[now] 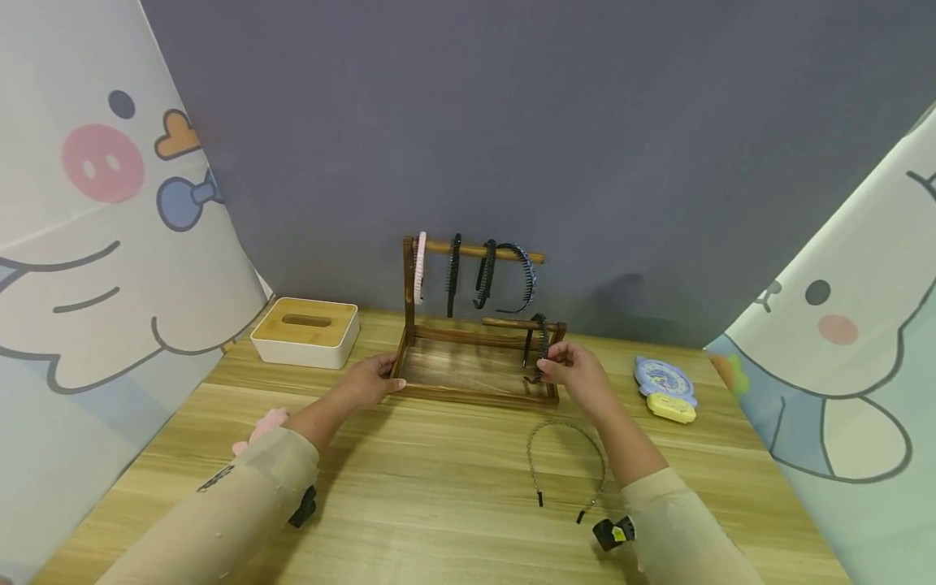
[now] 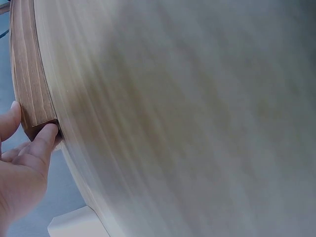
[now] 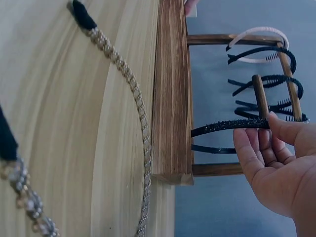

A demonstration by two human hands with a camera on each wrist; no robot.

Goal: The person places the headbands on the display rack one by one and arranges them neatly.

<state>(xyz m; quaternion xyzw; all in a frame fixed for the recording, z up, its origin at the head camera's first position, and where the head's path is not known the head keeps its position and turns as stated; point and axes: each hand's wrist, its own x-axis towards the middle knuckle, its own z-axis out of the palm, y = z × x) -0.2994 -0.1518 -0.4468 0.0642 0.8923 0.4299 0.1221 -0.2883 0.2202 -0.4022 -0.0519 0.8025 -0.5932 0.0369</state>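
A wooden headband rack (image 1: 468, 396) stands at the back of the table. My left hand (image 1: 371, 382) grips its front left corner, and the left wrist view shows fingers against the rack's end (image 2: 34, 84). A black beaded headband (image 3: 222, 126) hangs over the short lower rod (image 1: 504, 323). My right hand (image 1: 578, 374) pinches this headband between thumb and fingers. On the upper rod (image 1: 468, 249) hang a pink headband (image 1: 420, 268) and several dark ones, among them a bluish headband (image 1: 530, 276). A braided, chain-like headband (image 3: 133, 86) lies on the table before the rack.
A white tissue box with a wooden lid (image 1: 303, 355) sits left of the rack. To the right lie a blue clock-like toy (image 1: 664, 380) and a yellow piece (image 1: 671, 408). Something pink (image 1: 266, 424) is partly hidden by the left forearm. A grey wall (image 1: 468, 122) rises behind.
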